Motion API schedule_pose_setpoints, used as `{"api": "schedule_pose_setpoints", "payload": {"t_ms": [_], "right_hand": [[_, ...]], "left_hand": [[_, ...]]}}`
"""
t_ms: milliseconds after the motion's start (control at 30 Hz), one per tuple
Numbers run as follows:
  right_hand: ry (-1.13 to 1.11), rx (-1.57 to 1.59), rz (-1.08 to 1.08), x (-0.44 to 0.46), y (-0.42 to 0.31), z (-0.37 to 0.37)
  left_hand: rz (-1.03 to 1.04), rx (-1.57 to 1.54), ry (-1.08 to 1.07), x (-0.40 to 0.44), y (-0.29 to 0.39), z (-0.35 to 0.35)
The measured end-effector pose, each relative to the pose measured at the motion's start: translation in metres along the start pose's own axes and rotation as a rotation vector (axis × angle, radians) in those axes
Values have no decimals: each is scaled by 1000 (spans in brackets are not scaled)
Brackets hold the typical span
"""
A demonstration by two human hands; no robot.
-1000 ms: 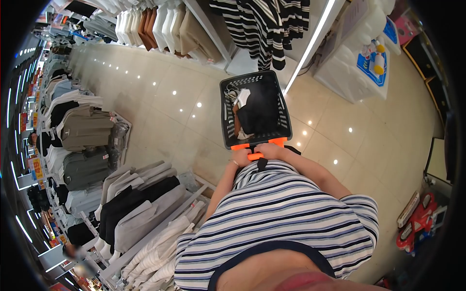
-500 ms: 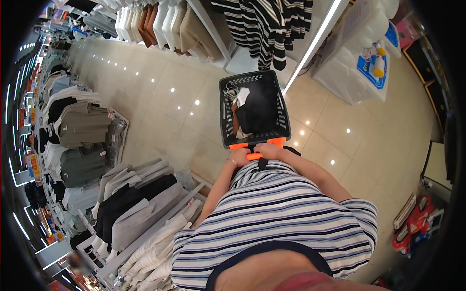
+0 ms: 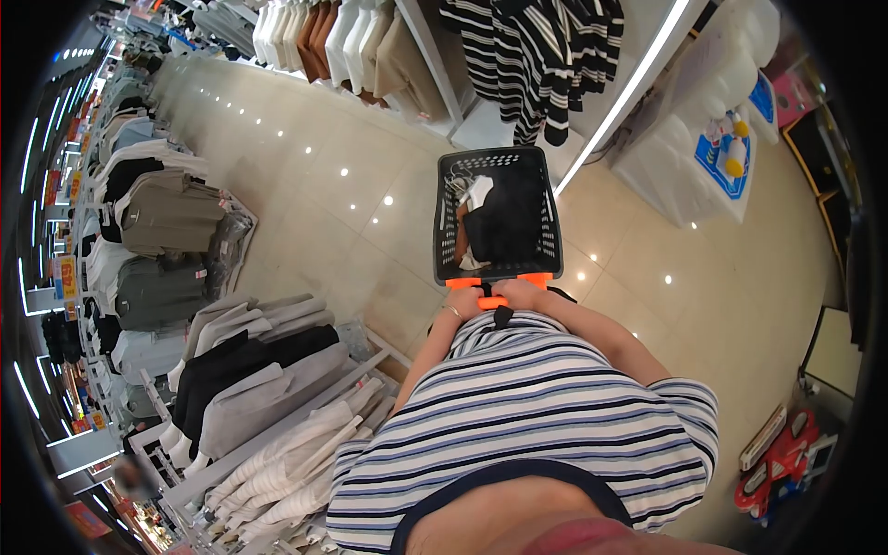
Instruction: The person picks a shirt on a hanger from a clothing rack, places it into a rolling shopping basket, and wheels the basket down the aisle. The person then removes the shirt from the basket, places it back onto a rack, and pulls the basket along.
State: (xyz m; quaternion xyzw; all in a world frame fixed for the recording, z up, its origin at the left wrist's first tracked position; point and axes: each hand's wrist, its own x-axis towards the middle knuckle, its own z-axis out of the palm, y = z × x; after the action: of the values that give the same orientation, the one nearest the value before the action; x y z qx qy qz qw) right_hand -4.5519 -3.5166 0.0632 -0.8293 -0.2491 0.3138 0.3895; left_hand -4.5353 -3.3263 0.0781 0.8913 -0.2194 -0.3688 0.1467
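Far left of the grip, a price sign (image 3: 65, 277) stands beside hanging clothes, and a little closer in hang a brownish-grey shirt (image 3: 171, 215) and a dark green shirt (image 3: 162, 291). Left of the grip and nearer the body, a rack carries a black shirt (image 3: 217, 379), a grey shirt (image 3: 268, 407) and a row of cream shirts (image 3: 277, 486). Beyond the grip and to its left, past the shiny floor (image 3: 324, 231), hang white, brown and beige tops (image 3: 356, 46). The left hand (image 3: 466, 300), with a bracelet (image 3: 455, 312) at its wrist, is closed around the left part of an orange handle (image 3: 492, 302). Just beyond both hands sits the black basket (image 3: 444, 222) that the handle belongs to; in it, a brown piece (image 3: 462, 227) and a white piece (image 3: 480, 191) lie left of a large black cloth (image 3: 509, 222). The right hand (image 3: 514, 293) is wrapped over the handle's right part, near the left hand. Farther beyond the basket hang black-and-white striped clothes (image 3: 532, 65). To the right of the grip come a bright light strip (image 3: 624, 97), a white stand (image 3: 661, 180) with a blue label (image 3: 721, 166), and, well apart and nearer the body, a red toy-like object (image 3: 772, 462).
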Motion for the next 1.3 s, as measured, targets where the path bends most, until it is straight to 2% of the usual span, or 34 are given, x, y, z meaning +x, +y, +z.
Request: {"api": "schedule_pose_setpoints", "payload": {"t_ms": [333, 467, 800, 1033, 1300], "right_hand": [[-11, -20, -24, 3, 4, -8], [50, -13, -49, -2, 2, -16], [-1, 5, -77, -1, 15, -18], [-51, -22, -83, 7, 11, -23], [-52, -71, -91, 30, 14, -14]], "left_hand": [[-31, 26, 2, 5, 3, -2], [-44, 30, -2, 10, 4, 2], [-85, 0, -57, 17, 6, 0], [-51, -22, 34, 13, 1, -1], [-133, -23, 29, 7, -6, -18]]}}
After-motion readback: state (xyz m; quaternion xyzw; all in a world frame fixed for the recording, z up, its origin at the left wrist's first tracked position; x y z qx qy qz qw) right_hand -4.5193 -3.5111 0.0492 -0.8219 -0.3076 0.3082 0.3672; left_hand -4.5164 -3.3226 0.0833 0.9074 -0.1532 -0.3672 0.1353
